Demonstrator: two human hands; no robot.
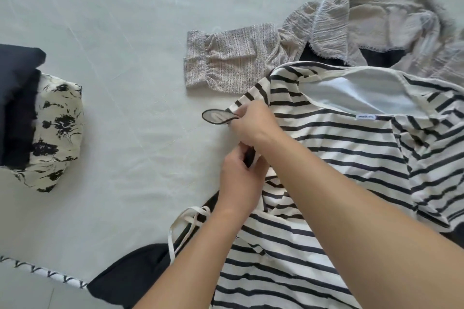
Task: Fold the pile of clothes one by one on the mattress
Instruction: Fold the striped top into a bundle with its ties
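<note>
Both hands [247, 148] pinch striped top [346, 158] edge on mattress [113, 32]

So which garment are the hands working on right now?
The black-and-white striped top: both the left hand and right hand pinch its edge. The grey patterned piece and floral bundle lie untouched.

Bed: my pale mattress sheet [113, 20] fills the view, faintly creased.
Edge: patterned piping [42, 271] at seven o'clock.
Light: soft, even.
</note>
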